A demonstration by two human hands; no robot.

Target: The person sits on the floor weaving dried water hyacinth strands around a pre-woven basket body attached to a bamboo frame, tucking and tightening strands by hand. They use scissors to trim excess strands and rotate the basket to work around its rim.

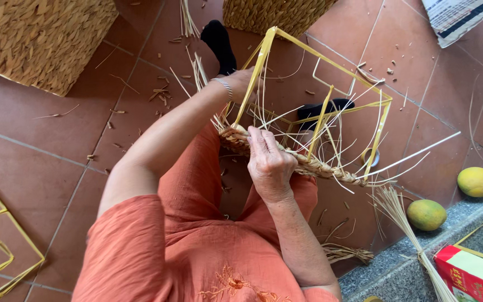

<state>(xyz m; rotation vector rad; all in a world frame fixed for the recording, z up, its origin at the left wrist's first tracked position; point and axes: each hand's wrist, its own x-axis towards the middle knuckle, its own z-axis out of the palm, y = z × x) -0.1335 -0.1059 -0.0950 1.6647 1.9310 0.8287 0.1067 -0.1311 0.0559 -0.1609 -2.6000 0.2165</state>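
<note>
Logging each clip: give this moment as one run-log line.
left hand: grips yellow metal frame | right hand: presses braided straw rim | loose straw bundle, two yellow-green fruits at right

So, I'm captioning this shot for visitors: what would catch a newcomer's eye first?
First, the yellow wire frame at centre, its near edge wrapped in a braided straw band, pale strands sticking out. The right hand presses on the braid; the left hand reaches into the frame. Two mangoes sit on the stone ledge at right.
</note>
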